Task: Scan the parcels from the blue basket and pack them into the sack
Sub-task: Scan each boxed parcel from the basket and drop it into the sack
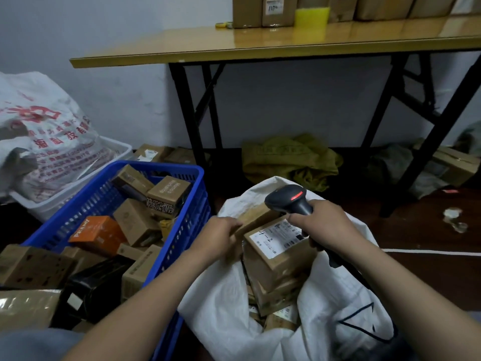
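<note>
Packing partly done.
Found several parcels (278, 246) in sack (338, 295), lower centre; many left in blue basket (166, 166), centre left. Noted left hand (221, 237) gripping a brown parcel (257, 217) over sack mouth, right hand (321, 225) clasping scanner (289, 200).

Two hands: left hand (221, 239), right hand (324, 226). One scanner (289, 200). One blue basket (187, 230), heaped with roughly ten parcels (135, 226), including one orange box (97, 234) and one black bag (96, 282). One white sack (221, 308), at least four parcels visible inside. One white basket (122, 149). One printed sack (44, 131). One table (208, 45), at least six boxes (247, 9) on top. Underneath, one olive sack (289, 160), one grey sack (395, 162).
</note>
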